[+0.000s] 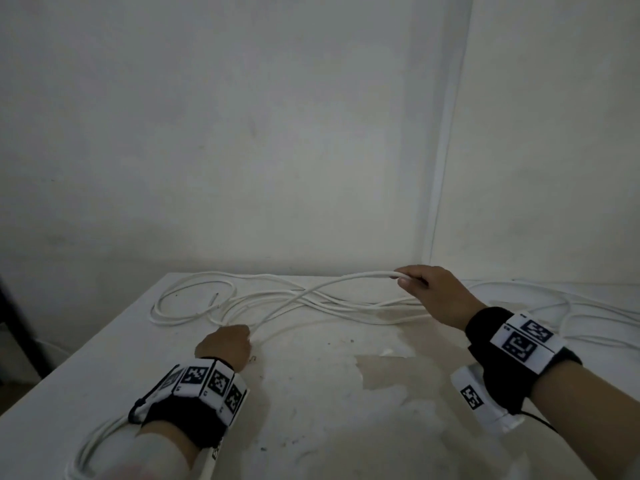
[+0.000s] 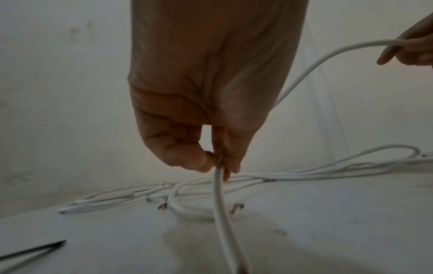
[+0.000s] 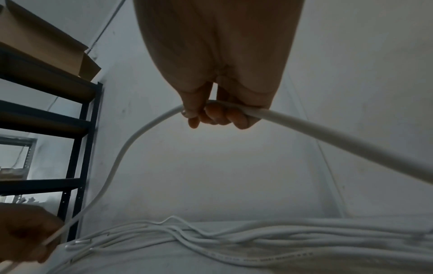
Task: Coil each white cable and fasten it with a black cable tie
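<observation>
Several white cables [image 1: 311, 303] lie tangled across the far half of the white table [image 1: 311, 427]. One white cable [image 1: 346, 279] is lifted between my hands. My left hand [image 1: 227, 344] grips it low near the table's middle left; in the left wrist view thumb and fingers [image 2: 199, 159] pinch the cable [image 2: 221, 213]. My right hand [image 1: 420, 289] holds the same cable higher at the right; the right wrist view shows its fingers [image 3: 218, 115] curled round the cable [image 3: 328, 133]. A black cable tie [image 2: 35, 250] lies on the table in the left wrist view.
More white cable [image 1: 571, 313] trails off the table's right side, and a loop [image 1: 93, 448] lies under my left forearm. White walls close the back and right. A dark metal shelf rack [image 3: 77, 148] with a cardboard box [image 3: 46, 42] stands to the left.
</observation>
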A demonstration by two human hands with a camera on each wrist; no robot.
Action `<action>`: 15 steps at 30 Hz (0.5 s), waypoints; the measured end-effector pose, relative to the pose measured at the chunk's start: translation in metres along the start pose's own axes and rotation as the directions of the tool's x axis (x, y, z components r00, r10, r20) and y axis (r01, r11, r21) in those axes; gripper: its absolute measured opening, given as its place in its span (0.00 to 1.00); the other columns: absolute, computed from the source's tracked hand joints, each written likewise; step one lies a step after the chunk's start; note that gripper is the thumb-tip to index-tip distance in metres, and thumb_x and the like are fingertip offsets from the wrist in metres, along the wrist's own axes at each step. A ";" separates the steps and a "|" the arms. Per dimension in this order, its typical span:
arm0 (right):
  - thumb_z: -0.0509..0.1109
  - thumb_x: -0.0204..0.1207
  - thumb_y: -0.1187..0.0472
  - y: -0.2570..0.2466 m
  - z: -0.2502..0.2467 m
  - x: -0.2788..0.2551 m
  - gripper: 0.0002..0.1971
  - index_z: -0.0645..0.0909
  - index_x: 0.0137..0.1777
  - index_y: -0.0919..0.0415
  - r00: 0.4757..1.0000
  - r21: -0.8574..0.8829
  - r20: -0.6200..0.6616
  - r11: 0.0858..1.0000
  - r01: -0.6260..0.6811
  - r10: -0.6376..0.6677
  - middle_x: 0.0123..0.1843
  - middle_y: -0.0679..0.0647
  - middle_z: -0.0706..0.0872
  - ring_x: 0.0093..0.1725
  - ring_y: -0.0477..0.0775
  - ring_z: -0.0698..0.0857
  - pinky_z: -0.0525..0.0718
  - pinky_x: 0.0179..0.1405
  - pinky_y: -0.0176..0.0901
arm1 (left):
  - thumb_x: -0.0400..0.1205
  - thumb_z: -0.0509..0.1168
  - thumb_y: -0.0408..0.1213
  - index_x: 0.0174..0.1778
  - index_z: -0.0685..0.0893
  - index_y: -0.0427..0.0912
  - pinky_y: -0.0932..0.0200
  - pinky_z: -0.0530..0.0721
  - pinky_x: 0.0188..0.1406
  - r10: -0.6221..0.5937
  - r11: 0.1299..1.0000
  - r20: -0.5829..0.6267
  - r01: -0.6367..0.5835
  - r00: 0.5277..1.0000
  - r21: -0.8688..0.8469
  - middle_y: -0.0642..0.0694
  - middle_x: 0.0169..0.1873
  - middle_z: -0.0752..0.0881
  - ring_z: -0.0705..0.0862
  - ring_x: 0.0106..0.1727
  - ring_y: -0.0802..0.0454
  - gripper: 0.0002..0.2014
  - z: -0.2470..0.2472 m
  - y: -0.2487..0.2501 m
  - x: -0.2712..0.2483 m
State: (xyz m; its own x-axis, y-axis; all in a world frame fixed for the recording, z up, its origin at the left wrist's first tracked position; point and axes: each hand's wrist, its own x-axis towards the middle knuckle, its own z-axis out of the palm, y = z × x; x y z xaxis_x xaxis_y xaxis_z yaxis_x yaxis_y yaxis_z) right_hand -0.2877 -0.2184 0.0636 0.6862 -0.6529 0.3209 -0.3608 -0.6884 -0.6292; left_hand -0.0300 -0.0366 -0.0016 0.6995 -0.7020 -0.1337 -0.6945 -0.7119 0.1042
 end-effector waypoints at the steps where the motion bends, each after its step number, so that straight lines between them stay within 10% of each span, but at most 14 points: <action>1: 0.60 0.83 0.62 0.003 -0.002 0.001 0.13 0.81 0.62 0.63 1.000 -0.019 -0.012 1.000 -0.010 0.010 0.33 0.45 0.74 0.32 0.42 0.71 0.70 0.33 0.23 | 0.87 0.50 0.41 0.60 0.76 0.38 0.55 0.75 0.58 0.010 0.999 -0.020 -0.011 1.000 -0.039 0.38 0.63 0.79 0.78 0.63 0.42 0.15 -0.004 0.002 -0.001; 5: 0.55 0.84 0.62 0.012 -0.007 0.001 0.18 0.75 0.71 0.62 0.998 -0.094 -0.019 0.993 -0.067 0.065 0.40 0.49 0.75 0.42 0.48 0.74 0.65 0.39 0.29 | 0.87 0.52 0.35 0.33 0.70 0.40 0.59 0.81 0.41 0.058 0.854 -0.179 -0.141 0.982 -0.500 0.36 0.43 0.83 0.83 0.44 0.40 0.15 -0.028 0.013 -0.011; 8: 0.52 0.85 0.64 0.013 -0.003 -0.006 0.19 0.69 0.74 0.60 0.999 -0.137 -0.029 0.990 -0.038 0.034 0.44 0.48 0.78 0.42 0.49 0.76 0.66 0.45 0.31 | 0.86 0.53 0.32 0.36 0.71 0.38 0.66 0.75 0.21 0.037 0.651 -0.243 -0.208 0.969 -0.730 0.42 0.27 0.75 0.75 0.25 0.48 0.12 -0.044 0.025 -0.024; 15: 0.50 0.85 0.60 0.018 0.010 -0.022 0.15 0.72 0.66 0.63 0.989 -0.494 0.135 0.869 0.013 0.062 0.51 0.58 0.73 0.51 0.58 0.77 0.69 0.45 0.44 | 0.87 0.51 0.39 0.49 0.79 0.42 0.56 0.71 0.35 0.051 0.567 -0.441 -0.389 0.896 -0.726 0.46 0.29 0.73 0.71 0.34 0.46 0.11 -0.055 0.041 -0.036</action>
State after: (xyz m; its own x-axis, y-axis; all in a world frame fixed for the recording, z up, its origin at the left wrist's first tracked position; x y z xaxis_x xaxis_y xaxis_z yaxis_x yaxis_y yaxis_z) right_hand -0.3028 -0.2136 0.0378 0.7413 -0.6458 0.1828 -0.6171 -0.7629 -0.1929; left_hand -0.0744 -0.0415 0.0620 0.6659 -0.6739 0.3201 -0.5439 -0.1448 0.8266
